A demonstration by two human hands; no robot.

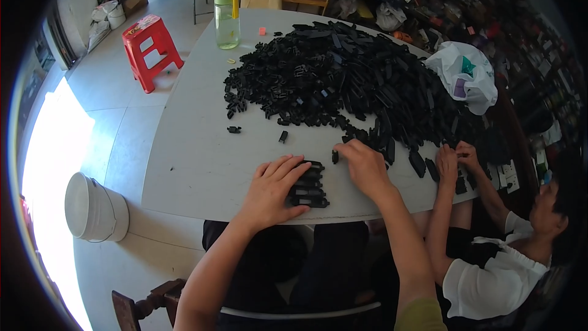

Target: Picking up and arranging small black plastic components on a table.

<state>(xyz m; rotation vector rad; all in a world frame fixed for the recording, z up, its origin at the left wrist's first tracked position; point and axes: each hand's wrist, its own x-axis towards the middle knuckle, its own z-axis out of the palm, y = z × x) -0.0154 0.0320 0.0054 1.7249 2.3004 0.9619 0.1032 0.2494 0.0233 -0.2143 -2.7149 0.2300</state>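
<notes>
Near the table's front edge my left hand (275,190) lies with its fingers spread over a row of black plastic pieces (315,193). The row is set side by side, and the hand covers its left end. To the right of it, my right hand (367,170) is closed in a pinch on a small black plastic piece (335,157), just above or on the tabletop. Farther back rises a big pile of black plastic parts (300,76), small clip-like ones at the left and long flat ones at the right. Two single small pieces lie before the pile, one being a black piece (283,136).
The grey table (196,165) carries a green bottle (227,21) at the far left and a white plastic bag (467,76) at the right. A co-worker (496,263) handles parts close on my right. A red stool (150,52) and white bucket (95,208) stand on the floor.
</notes>
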